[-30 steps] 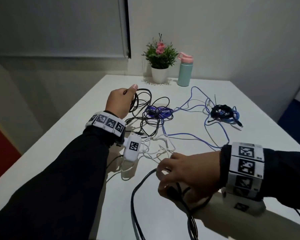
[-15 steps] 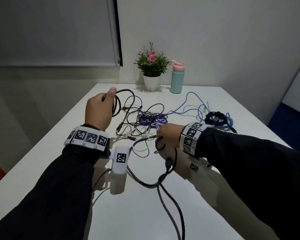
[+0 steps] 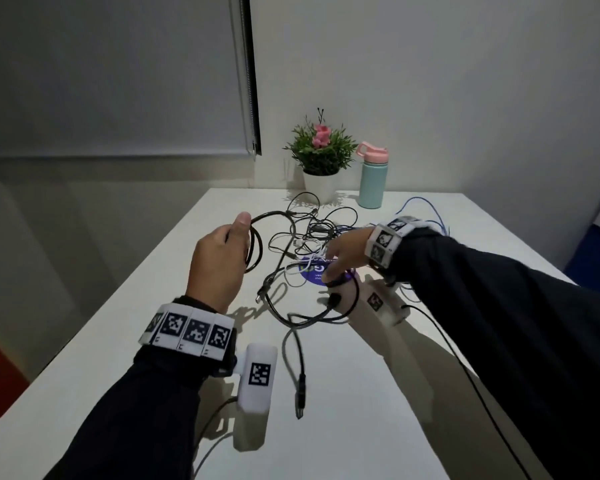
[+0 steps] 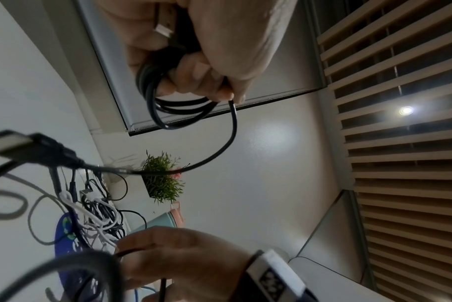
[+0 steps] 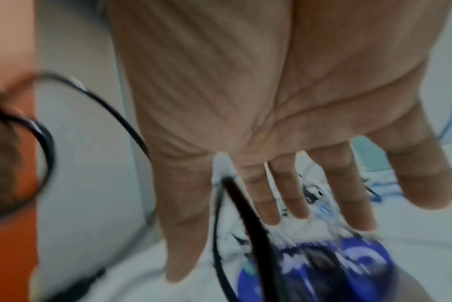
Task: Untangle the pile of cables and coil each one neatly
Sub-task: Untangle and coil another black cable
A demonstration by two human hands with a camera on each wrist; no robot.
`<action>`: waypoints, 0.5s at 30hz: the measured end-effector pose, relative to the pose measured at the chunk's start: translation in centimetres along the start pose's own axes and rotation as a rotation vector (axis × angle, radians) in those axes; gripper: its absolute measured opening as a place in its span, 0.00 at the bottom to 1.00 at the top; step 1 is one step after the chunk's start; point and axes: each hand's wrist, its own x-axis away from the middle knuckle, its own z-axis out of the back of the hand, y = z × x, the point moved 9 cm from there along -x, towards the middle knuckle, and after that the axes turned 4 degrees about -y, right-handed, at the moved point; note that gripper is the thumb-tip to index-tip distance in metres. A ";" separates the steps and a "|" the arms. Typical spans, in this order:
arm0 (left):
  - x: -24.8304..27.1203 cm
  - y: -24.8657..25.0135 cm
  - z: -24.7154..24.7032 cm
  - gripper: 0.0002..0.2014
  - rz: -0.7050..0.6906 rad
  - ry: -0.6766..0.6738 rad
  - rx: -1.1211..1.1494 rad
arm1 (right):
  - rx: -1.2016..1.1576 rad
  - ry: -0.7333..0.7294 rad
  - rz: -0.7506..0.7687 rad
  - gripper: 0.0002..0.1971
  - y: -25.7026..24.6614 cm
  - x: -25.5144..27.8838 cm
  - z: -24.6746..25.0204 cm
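Note:
My left hand is raised over the table's left side and grips a small coil of black cable. In the left wrist view the coil hangs from the curled fingers, with a USB plug in the palm. The cable's loose part loops across the table to my right hand. That hand reaches over the tangled pile of black and white cables. In the right wrist view its fingers are straight and spread, and a black cable runs between two of them.
A round blue sticker lies under the pile. A black plug end rests near me on the white table. Blue cable lies far right. A potted plant and a teal bottle stand at the far edge.
My right hand has moved forward from the near table over the pile, and its fingers have straightened. The left hand has kept its grip on the coil and risen a little.

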 end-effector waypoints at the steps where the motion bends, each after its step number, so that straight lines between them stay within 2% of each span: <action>1: 0.0 -0.1 -0.3 0.31 0.019 -0.028 0.048 | -0.047 0.007 0.014 0.33 0.2 1.4 1.0; 3: 0.0 0.3 -1.0 0.27 0.054 -0.076 0.150 | -0.106 0.101 0.040 0.33 1.0 4.5 3.5; 4: 0.0 0.7 -1.4 0.25 0.065 -0.102 0.201 | -0.143 0.209 0.041 0.31 1.5 6.2 4.9; 6: 0.1 2.0 -2.7 0.23 0.069 -0.169 0.298 | -0.324 0.512 0.084 0.27 2.5 9.9 7.7; 8: 0.4 3.8 -4.7 0.23 0.078 -0.261 0.403 | -0.593 0.711 0.244 0.25 2.1 13.2 8.8; 11: 1.5 6.6 -8.0 0.22 0.094 -0.432 0.592 | -0.821 0.768 0.431 0.25 0.4 15.3 8.4; 15: 2.3 8.8 -11.3 0.22 0.143 -0.547 0.716 | -0.986 0.854 0.479 0.11 0.6 16.0 8.2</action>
